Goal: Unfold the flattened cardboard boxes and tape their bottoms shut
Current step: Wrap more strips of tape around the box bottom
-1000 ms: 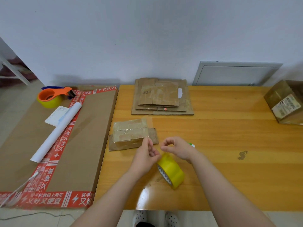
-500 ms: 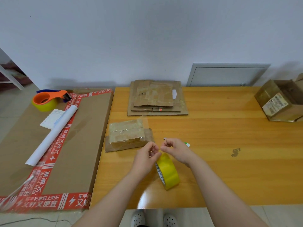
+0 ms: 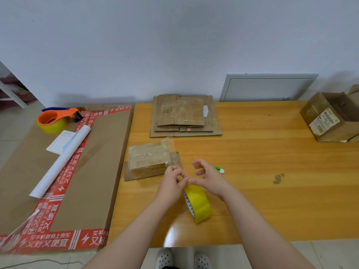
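Our left hand (image 3: pixel 172 184) curls its fingers tight, whether on clear tape we cannot tell. Our right hand (image 3: pixel 209 178) hangs loosely spread. The taped box (image 3: pixel 148 159) sits just ahead, near the left edge of the desk (image 3: pixel 272 210). The tape roll (image 3: pixel 198 203) stands on edge below our hands.

The right hand (image 3: pixel 210 181) hides most of a green-and-white pen (image 3: pixel 219 169) just beyond the yellow tape roll (image 3: pixel 199 204).

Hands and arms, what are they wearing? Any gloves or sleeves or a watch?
Nothing at all. The left hand and right hand have no gloves and no rings that show. The left forearm and right forearm are bare: no sleeves, watch or bracelet. On the feet: white shoes with holes.
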